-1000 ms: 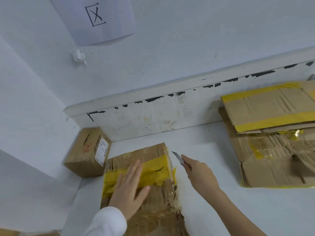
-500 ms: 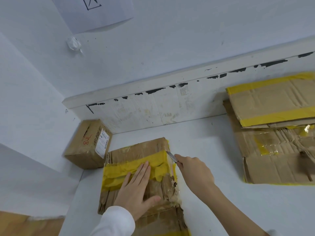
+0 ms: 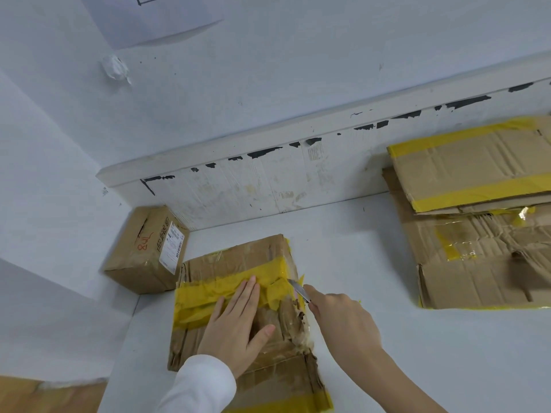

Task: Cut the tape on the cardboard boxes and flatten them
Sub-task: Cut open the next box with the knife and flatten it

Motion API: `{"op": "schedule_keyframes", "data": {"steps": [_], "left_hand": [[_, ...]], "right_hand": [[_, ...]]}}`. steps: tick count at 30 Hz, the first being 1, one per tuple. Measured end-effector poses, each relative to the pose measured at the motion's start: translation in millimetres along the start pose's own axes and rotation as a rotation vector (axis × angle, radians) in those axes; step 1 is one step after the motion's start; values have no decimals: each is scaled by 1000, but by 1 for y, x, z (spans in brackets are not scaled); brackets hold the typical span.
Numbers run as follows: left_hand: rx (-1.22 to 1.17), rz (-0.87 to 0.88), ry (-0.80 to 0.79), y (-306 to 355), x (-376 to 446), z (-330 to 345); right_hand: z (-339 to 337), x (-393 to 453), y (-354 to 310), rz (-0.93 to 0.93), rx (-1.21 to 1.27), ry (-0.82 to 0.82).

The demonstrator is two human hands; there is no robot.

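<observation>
From the head view, the person is working on one worn cardboard box [image 3: 238, 308] lying near the front left part of the white surface [image 3: 372, 263]. The left hand [image 3: 238, 323] is lying flat on the box top, fingers straight and together, the fingertips reaching onto the band of yellow tape [image 3: 208, 296] that is crossing the lid. The right hand [image 3: 343, 320] is curling tight around a utility knife [image 3: 298, 289], whose blade is pointing up and left and meeting the tape at the box's right edge.

The step in hand looks to be the cutting of this tape band, with the blade just at its starting point. The next move is likely calling for a steady pull of the blade along the seam, and the pressing fingers are sitting close to that line, so they may want shifting clear first.

Counting cardboard: one box under the hands; one small sealed box [image 3: 146, 248] with a shipping label sitting in the back left corner of the surface, just beside the first; and a stack of flattened boxes [image 3: 477, 219] at the right edge, well apart, with at least two sheets visible, though the exact number cannot be told. There is one knife. A paper sheet [image 3: 155, 19] is hanging on the wall above.
</observation>
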State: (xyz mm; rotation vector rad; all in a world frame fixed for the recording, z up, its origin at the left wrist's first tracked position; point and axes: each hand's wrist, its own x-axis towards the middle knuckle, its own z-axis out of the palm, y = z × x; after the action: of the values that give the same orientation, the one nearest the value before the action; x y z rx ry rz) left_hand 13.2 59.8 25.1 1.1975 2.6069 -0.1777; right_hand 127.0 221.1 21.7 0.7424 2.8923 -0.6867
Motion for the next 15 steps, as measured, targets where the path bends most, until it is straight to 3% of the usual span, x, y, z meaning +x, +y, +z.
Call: {"op": "schedule_keyframes", "data": {"steps": [15], "left_hand": [[16,-23,-8,3,-1,-3]], "right_hand": [[7,-39,-4,20,41,-41]]}}
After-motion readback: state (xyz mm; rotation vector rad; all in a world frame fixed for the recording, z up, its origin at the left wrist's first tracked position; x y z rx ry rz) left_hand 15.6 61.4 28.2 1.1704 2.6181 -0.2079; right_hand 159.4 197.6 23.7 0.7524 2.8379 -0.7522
